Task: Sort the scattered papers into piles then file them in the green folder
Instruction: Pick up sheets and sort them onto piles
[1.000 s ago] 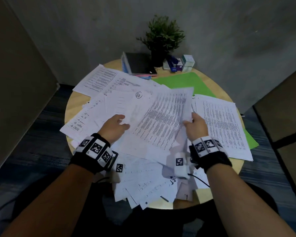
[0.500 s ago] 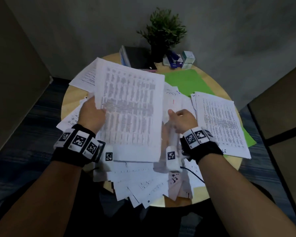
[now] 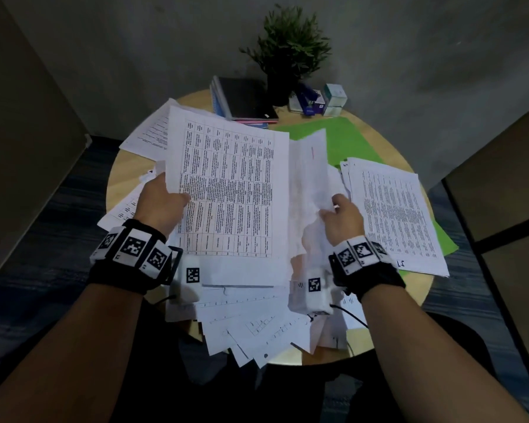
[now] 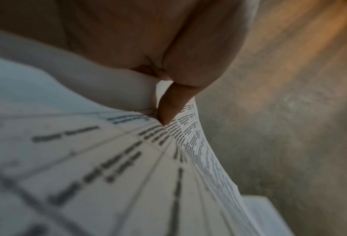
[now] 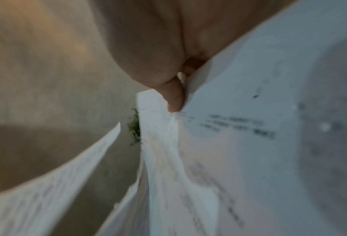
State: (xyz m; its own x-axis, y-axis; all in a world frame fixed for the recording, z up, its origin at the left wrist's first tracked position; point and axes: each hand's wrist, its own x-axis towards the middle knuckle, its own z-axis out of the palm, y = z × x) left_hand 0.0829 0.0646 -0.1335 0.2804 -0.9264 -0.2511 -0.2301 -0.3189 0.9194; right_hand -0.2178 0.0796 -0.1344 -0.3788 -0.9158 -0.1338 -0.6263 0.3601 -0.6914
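My left hand [image 3: 165, 199] pinches the left edge of a printed table sheet [image 3: 226, 190], raised over the round table; the thumb [image 4: 168, 108] presses on its print. My right hand [image 3: 339, 215] grips a crumpled bunch of white papers [image 3: 309, 184] beside that sheet, thumb [image 5: 174, 97] on top. The green folder [image 3: 345, 141] lies flat at the back right, partly covered. A neat pile of printed pages [image 3: 394, 215] rests on the folder's right part. Several loose sheets [image 3: 257, 325] fan out at the near edge.
At the back of the wooden table [image 3: 119, 181] stand a potted plant [image 3: 290, 47], a stack of notebooks [image 3: 245, 99] and small boxes [image 3: 333, 99]. More sheets [image 3: 147, 135] overhang the left rim. Dark carpet surrounds the table.
My left hand has taken a table sheet and lifted it upright from the heap. My right hand has let go of the first page and now grips a crumpled bunch.
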